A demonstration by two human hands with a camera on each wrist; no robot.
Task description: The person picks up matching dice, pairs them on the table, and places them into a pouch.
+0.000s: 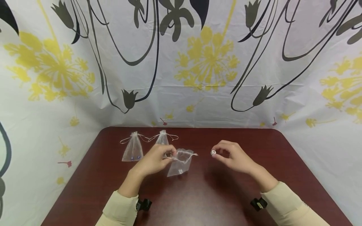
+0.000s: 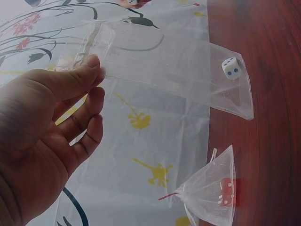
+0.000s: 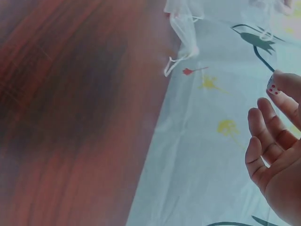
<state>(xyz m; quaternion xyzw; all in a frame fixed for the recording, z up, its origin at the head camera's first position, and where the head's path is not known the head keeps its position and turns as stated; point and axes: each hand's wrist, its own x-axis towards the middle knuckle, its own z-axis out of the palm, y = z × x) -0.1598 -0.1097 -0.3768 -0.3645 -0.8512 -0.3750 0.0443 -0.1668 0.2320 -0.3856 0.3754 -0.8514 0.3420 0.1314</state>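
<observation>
My left hand (image 1: 154, 160) pinches the rim of a sheer white drawstring pouch (image 1: 173, 171), whose mouth stands open. Inside it, at the bottom corner, lies a white die (image 2: 231, 68) with dark blue pips. Off to the right, my right hand (image 1: 237, 157) holds another white die (image 3: 273, 87) between thumb and forefinger; red pips show in the right wrist view. That die is apart from the pouch, at about the height of its mouth in the head view. The other right fingers are loosely bent.
Behind the left hand stand two tied pouches: one (image 1: 131, 147) with blue dice (image 1: 138, 157), the other (image 1: 162, 138) partly hidden by that hand. Red dice (image 2: 226, 192) show through a tied pouch in the left wrist view. A patterned cloth (image 1: 198, 106) hangs behind the dark red table (image 1: 195, 201).
</observation>
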